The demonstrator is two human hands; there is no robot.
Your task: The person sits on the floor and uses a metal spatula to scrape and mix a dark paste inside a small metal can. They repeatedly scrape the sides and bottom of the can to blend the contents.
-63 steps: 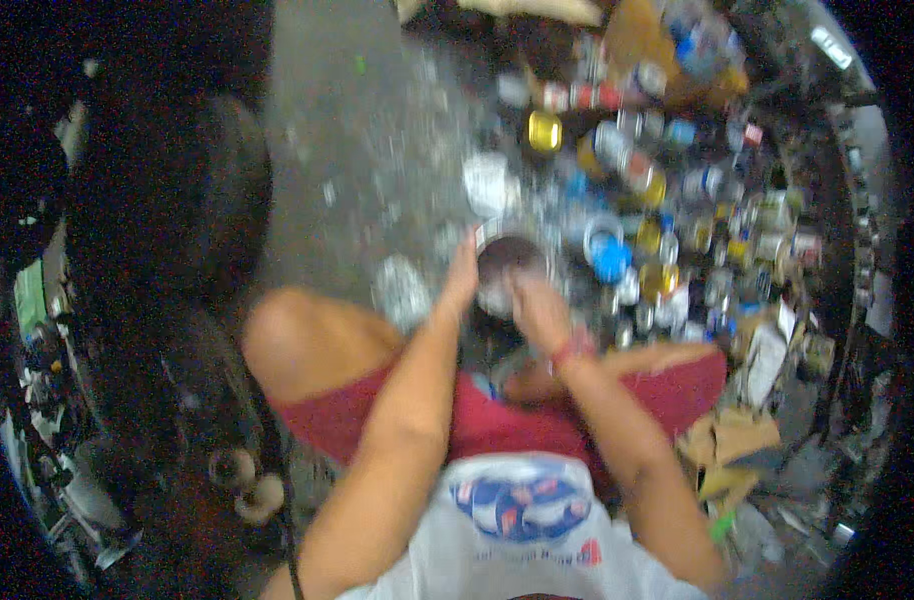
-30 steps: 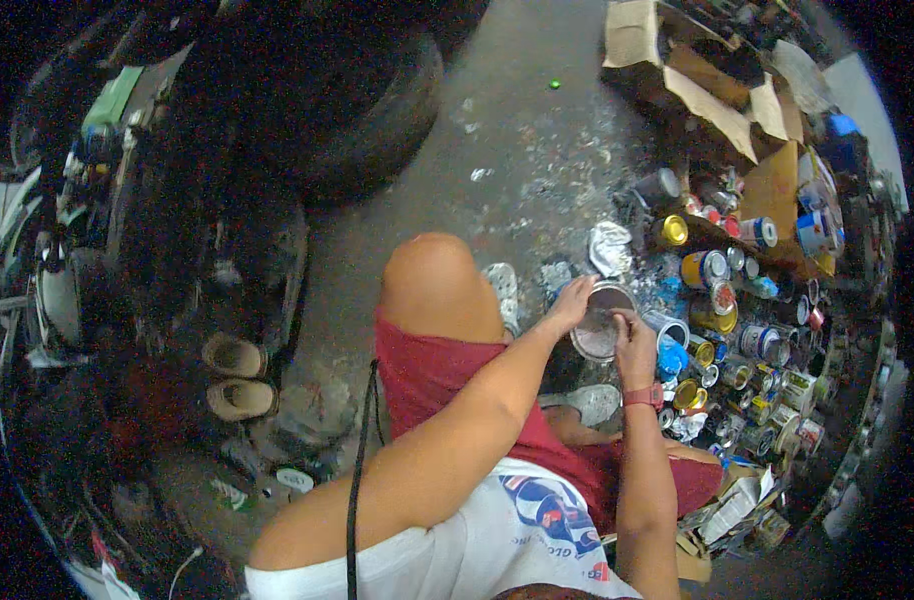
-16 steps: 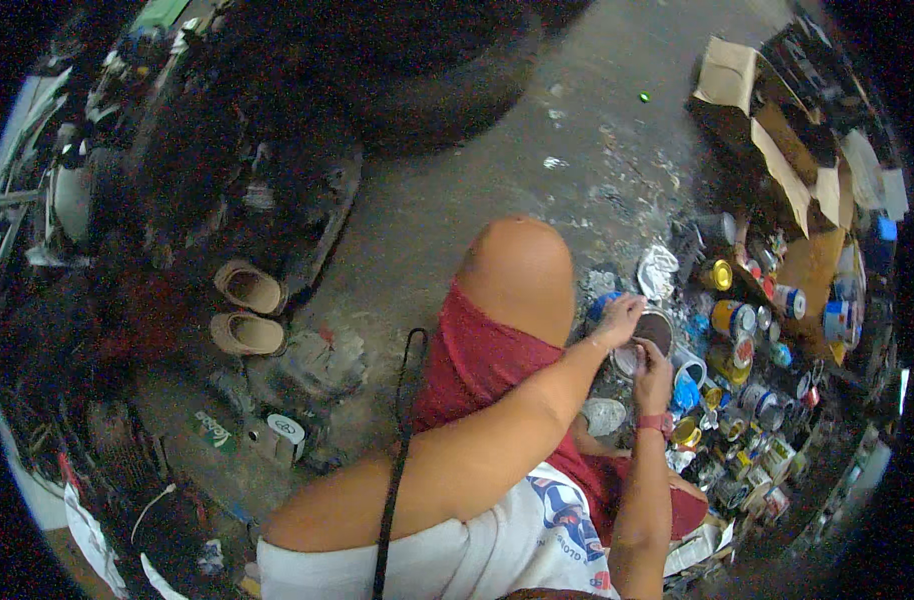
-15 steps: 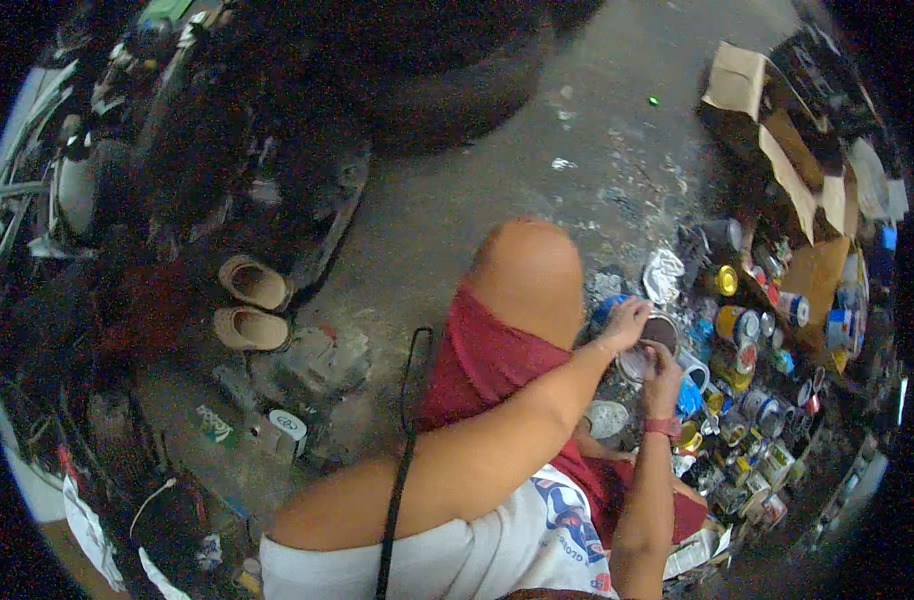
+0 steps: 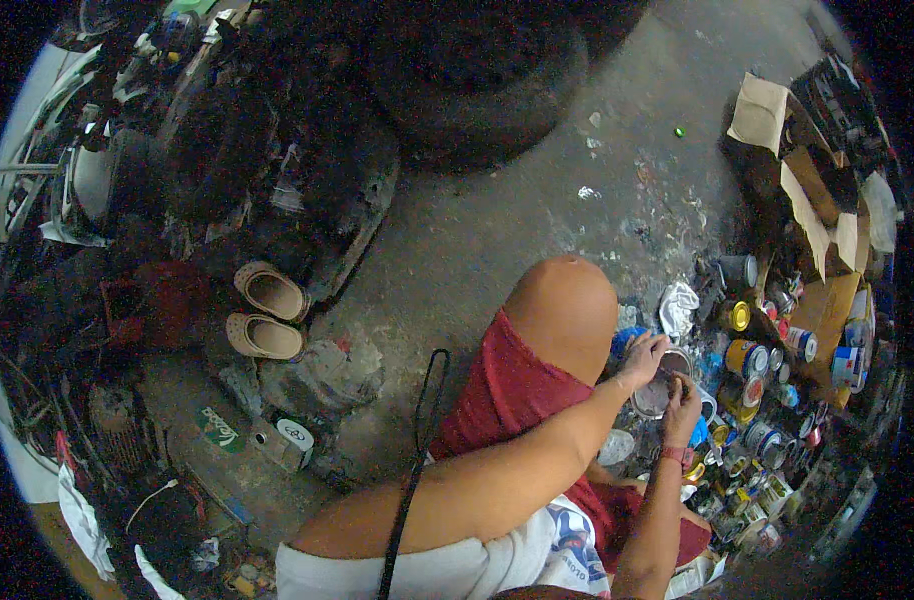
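Low by my bent right leg, both my hands meet over a round metal tin (image 5: 676, 363) with a pale rim and dark inside. My left hand (image 5: 641, 364) reaches across, its fingers bent onto the tin's near-left rim. My right hand (image 5: 683, 410), with a red band at the wrist, has its fingers pinched at the tin's near side; what is between them is too small to make out. A greyish round disc or tin (image 5: 651, 399) lies just under the hands, partly covered. Blue plastic (image 5: 629, 338) shows beyond my left hand.
Many paint cans (image 5: 746, 357) and small tins crowd the floor at the right. Crumpled white foil or cloth (image 5: 679, 308) lies beyond the hands, and an open cardboard box (image 5: 805, 200) stands farther right. A large tyre (image 5: 477, 110), tan clogs (image 5: 267, 337) and dark clutter are left and ahead.
The whole view has shifted slightly, so everything sits lower and farther right in it. My hands remain together at the tin, with the right fingers still pinched.
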